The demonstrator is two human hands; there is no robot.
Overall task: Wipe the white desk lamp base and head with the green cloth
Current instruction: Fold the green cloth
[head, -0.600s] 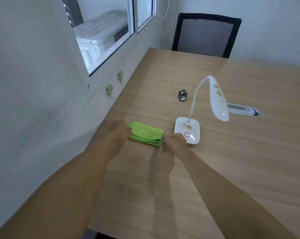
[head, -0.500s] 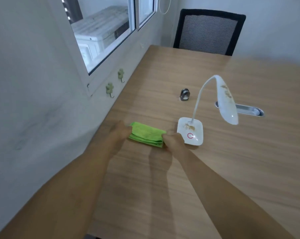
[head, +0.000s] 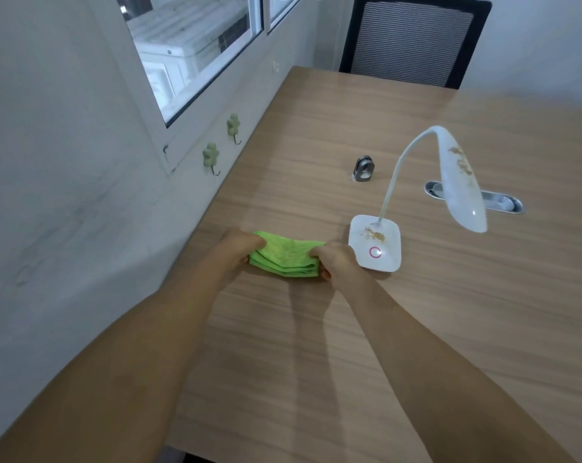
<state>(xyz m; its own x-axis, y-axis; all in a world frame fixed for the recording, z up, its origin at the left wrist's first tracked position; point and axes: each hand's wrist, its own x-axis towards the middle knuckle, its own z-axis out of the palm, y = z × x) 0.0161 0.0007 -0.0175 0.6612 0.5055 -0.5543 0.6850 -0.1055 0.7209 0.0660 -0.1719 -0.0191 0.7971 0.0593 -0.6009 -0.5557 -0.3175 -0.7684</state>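
Observation:
A folded green cloth [head: 287,257] lies on the wooden desk near the wall. My left hand [head: 239,248] grips its left end and my right hand [head: 336,260] grips its right end. Just right of the cloth stands the white desk lamp. Its square base [head: 384,240] carries brown crumbs and a pink ring button. A thin curved neck rises to the long lamp head [head: 461,182], which also has brown dirt on its top side and hangs out over the desk.
A small metal clip [head: 364,168] sits behind the lamp base. A metal cable slot [head: 503,202] is set in the desk [head: 349,329] behind the lamp head. A black mesh chair [head: 413,41] stands at the far end. The wall with two green hooks [head: 211,157] runs along the left.
Both hands have closed in on the cloth's two ends and now grip it. The camera has shifted slightly; the lamp has not moved on the desk.

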